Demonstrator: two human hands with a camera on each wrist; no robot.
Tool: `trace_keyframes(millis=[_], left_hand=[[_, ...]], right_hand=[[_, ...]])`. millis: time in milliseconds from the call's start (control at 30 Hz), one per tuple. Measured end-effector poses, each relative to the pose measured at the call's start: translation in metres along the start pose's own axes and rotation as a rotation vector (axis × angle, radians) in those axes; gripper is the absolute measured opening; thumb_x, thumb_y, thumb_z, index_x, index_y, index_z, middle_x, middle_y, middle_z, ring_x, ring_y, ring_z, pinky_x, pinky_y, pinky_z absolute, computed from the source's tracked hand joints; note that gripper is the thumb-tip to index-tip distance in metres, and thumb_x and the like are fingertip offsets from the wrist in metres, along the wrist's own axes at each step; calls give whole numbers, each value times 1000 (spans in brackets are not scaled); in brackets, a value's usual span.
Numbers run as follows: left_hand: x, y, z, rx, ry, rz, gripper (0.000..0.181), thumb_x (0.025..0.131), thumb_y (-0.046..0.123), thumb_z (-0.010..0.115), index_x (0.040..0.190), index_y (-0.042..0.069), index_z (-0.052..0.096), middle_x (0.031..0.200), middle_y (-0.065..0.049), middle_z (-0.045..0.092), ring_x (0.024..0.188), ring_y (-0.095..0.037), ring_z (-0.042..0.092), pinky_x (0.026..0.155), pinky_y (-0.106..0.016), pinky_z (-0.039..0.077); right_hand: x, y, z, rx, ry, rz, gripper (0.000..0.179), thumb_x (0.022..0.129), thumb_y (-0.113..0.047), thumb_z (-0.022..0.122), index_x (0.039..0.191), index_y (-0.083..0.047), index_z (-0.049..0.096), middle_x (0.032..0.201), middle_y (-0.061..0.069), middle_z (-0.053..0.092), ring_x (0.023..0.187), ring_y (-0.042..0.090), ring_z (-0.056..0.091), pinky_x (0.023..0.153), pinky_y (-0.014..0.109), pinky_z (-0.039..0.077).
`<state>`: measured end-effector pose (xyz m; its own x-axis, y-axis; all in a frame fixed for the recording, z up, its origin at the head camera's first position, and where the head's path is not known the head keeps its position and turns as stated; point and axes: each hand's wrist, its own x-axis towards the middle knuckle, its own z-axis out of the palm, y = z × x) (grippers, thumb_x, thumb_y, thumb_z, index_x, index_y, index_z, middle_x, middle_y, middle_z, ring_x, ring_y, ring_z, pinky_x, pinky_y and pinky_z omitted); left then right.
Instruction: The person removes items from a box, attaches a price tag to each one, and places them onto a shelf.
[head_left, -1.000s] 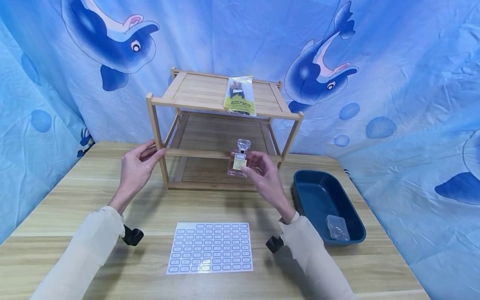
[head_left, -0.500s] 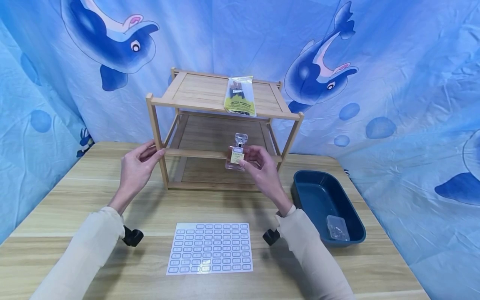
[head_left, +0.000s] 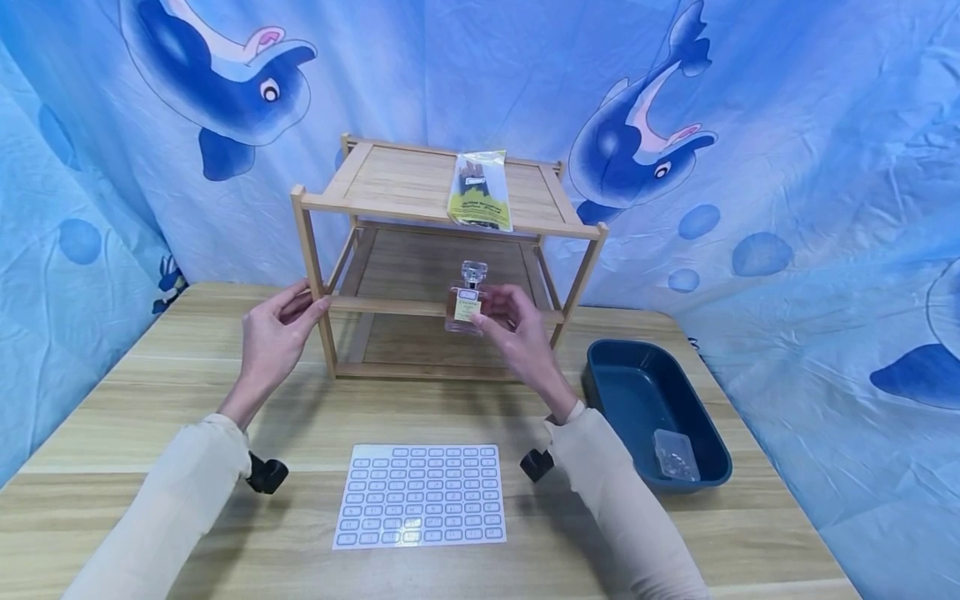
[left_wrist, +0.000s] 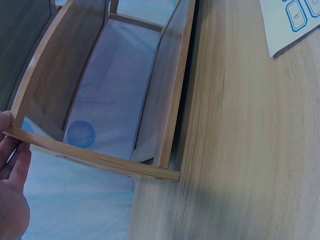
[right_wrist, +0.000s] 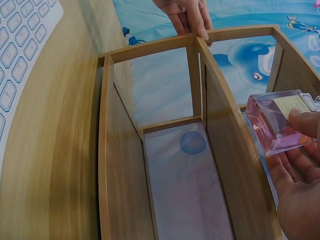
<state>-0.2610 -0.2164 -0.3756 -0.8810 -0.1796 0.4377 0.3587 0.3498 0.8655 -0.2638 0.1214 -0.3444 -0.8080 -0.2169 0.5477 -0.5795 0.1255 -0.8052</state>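
My right hand [head_left: 521, 337] grips a small clear perfume bottle [head_left: 462, 310] with pinkish liquid, a pale label and a faceted cap. The bottle is upright in front of the middle level of a wooden shelf rack [head_left: 397, 179]. In the right wrist view, the thumb lies on the face of the perfume bottle [right_wrist: 270, 120], with the fingers behind and beneath it. My left hand [head_left: 273, 337] holds the rack's front left post at the middle rail, thumb in front. In the left wrist view only part of the left hand [left_wrist: 12, 200] shows, at that post.
A packet of artist brushes [head_left: 480, 192] lies on the top shelf. To the right stands a dark blue tub [head_left: 637, 375] with a small clear plastic box [head_left: 676, 455] in it. A sheet of numbered labels [head_left: 420, 497] lies on the table in front. A dolphin-print curtain hangs behind.
The right hand has carried the perfume bottle a little up and to the left, toward the middle shelf. My left hand has stayed at the rack's post.
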Motion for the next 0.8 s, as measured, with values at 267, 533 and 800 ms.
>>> trace_keyframes(millis=[267, 533, 800], left_hand=[[0, -1, 0, 1, -1, -11, 55, 101, 25, 71, 147, 1, 54, 133, -23, 64, 111, -3, 65, 88, -10, 51], [0, -1, 0, 21, 3, 1, 54, 101, 25, 70, 147, 1, 54, 133, -22, 64, 113, -6, 66, 88, -10, 51], [0, -1, 0, 18, 8, 3, 54, 101, 26, 71, 147, 2, 55, 132, -22, 65, 108, 0, 65, 87, -9, 51]], right_hand=[[10, -1, 2, -4, -15, 13, 37, 95, 3, 70, 129, 5, 54, 117, 19, 65, 106, 29, 64, 93, 39, 57], [17, 2, 7, -31, -12, 29, 37, 95, 3, 71, 127, 4, 54, 117, 19, 65, 108, 30, 63, 95, 38, 56], [27, 3, 9, -40, 2, 50, 39, 95, -1, 71, 130, 3, 55, 118, 16, 66, 109, 27, 64, 98, 37, 55]])
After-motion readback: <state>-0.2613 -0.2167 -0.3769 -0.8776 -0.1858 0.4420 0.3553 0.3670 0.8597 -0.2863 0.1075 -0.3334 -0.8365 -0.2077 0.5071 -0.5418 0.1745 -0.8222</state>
